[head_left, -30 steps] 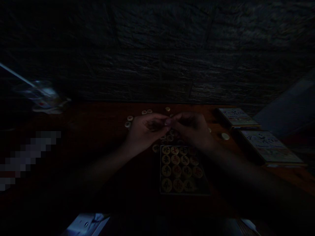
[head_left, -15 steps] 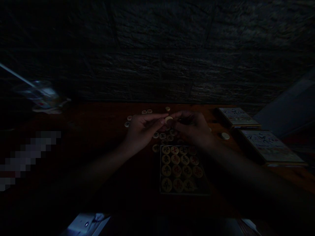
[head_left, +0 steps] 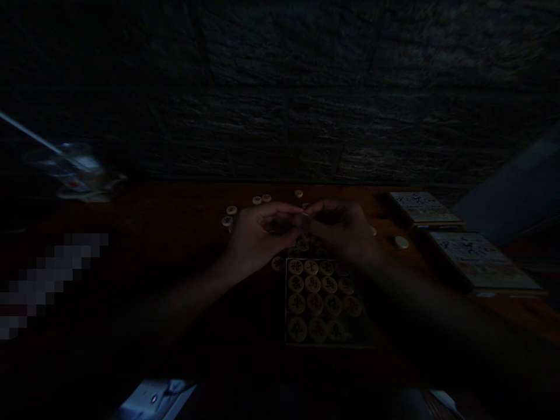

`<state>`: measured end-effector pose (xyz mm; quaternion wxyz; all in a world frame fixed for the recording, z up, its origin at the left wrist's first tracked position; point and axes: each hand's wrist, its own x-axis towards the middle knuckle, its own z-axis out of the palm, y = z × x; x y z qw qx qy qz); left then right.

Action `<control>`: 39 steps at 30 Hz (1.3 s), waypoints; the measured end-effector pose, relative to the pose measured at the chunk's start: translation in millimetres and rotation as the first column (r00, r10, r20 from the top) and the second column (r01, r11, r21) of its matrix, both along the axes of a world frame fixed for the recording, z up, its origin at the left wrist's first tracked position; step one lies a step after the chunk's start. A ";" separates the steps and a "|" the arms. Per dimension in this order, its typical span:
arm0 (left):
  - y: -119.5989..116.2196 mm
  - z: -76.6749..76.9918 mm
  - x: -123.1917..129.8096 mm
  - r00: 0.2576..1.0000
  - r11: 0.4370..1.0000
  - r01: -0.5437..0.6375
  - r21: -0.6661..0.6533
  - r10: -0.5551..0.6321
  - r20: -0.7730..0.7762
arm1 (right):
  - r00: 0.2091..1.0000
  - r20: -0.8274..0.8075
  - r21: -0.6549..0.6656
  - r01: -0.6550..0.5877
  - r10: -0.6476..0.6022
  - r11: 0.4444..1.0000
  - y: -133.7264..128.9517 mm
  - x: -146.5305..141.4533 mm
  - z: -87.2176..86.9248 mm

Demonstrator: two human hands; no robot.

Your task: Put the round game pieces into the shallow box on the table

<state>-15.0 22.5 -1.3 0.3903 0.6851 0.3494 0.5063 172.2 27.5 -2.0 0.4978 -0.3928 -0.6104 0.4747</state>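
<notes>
The left hand (head_left: 254,239) and right hand (head_left: 346,230) together pinch a mostly hidden game piece (head_left: 305,215). Nearest lies a box (head_left: 359,333) holding rows of discs (head_left: 297,329); farther back, loose discs (head_left: 256,200) lie before a stone wall (head_left: 280,116).

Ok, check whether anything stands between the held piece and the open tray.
Only some loose pieces, lying on the table by the far edge of the tray; nothing taller shows there. The fingers mostly hide the held piece.
</notes>
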 end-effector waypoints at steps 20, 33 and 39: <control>-2.0 4.1 -0.2 0.994 0.985 -0.016 -0.169 0.034 0.103 | 0.998 0.054 0.030 -0.014 0.012 0.999 -0.4 0.7 0.8; 4.8 -1.6 -0.1 0.999 1.000 -0.003 0.002 0.003 0.050 | 1.000 0.018 -0.063 -0.013 0.014 0.998 -3.8 0.0 7.7; 8.6 -6.4 -2.5 0.995 1.000 -0.015 -0.021 0.017 0.094 | 0.999 0.035 -0.084 -0.022 0.025 0.996 -5.2 -1.4 9.8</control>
